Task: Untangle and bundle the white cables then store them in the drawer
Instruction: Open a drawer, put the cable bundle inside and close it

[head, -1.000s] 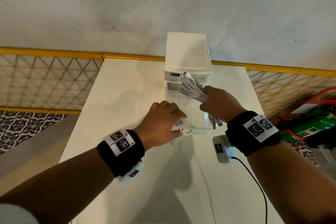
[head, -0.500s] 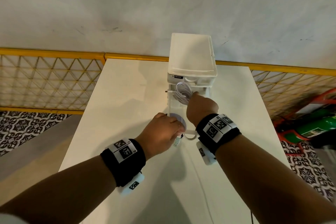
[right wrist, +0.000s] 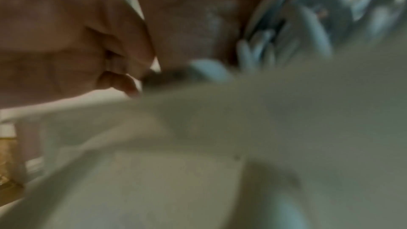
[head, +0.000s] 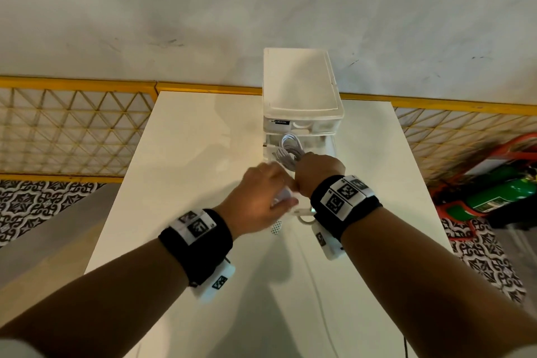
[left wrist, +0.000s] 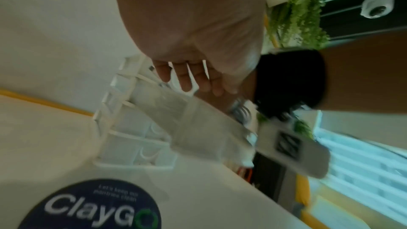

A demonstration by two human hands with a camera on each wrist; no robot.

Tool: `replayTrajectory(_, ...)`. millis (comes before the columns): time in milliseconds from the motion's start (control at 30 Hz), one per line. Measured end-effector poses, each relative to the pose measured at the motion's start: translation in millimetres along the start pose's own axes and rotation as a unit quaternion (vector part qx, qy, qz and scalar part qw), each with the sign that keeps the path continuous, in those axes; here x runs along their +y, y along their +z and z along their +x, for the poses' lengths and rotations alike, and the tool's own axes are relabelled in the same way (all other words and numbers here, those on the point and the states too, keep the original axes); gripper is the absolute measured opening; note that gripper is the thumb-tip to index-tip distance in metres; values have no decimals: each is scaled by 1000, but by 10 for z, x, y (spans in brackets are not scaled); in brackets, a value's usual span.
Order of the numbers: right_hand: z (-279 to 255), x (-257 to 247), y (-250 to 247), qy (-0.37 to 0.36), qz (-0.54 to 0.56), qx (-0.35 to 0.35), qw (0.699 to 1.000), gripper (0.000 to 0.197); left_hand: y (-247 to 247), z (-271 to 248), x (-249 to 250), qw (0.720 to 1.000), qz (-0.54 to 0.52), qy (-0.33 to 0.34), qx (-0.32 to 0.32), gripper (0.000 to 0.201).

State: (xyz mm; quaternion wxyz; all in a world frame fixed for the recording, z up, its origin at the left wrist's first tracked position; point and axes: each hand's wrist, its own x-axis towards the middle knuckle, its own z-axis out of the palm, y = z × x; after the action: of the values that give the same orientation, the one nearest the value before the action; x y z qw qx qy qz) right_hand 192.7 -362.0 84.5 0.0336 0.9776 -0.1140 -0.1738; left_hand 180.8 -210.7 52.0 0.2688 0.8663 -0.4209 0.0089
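Fingers (head: 308, 159) curl round cable bundle (head: 288, 150) in drawer (head: 329, 145)

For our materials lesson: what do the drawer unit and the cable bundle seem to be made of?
Drawer unit: probably plastic, since its smooth white walls look translucent. Cable bundle: apparently white plastic- or rubber-sheathed cord, bending in soft, slightly glossy loops; the right hand holds it inside the open drawer.

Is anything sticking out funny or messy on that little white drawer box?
Only slightly. The coiled white cable bundle sits in the pulled-out drawer of the drawer box, its loops bulging up by the right hand. Nothing looks spilled or broken.
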Motion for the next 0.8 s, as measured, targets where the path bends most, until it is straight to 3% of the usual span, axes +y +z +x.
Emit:
replayTrajectory(67, -21, 5, 12, 10, 29, -5, 1000, 27, -103, 164, -81, 996, 6, -77, 43, 50)
replayTrajectory(133, -20, 13, -4, 16, 43, -4, 999, 35, -165, 348, -111, 990, 31, -134, 18, 57)
replayTrajectory(233, 15, 37, 0, 13, 62, -10, 998, 67, -82, 517, -100, 983, 118, -124, -64, 60)
replayTrajectory(333, 9, 102, 42, -6, 100, 29, 995, 78, 4, 527, -164, 961, 245, -97, -88, 65)
replayTrajectory(433, -32, 121, 98, -36, 96, 71, 992, 78, -48, 582, -112, 938, 330, -84, -65, 48)
replayTrajectory(533, -35, 108, 119, -60, 107, 93, 988, 79, -122, 724, -48, 925, 361, -65, -99, 34)
replayTrajectory(600, -35, 119, 124, -78, 123, 96, 985, 79, -133, 818, -56, 924, 365, -55, -96, 35)
replayTrajectory(733, 7, 139, 120, -97, 113, 67, 987, 58, -170, 908, -46, 931, 346, -43, -113, 33)
replayTrajectory(800, 52, 141, 101, -89, 108, 42, 989, 56, -153, 878, -126, 949, 301, -61, -75, 35)
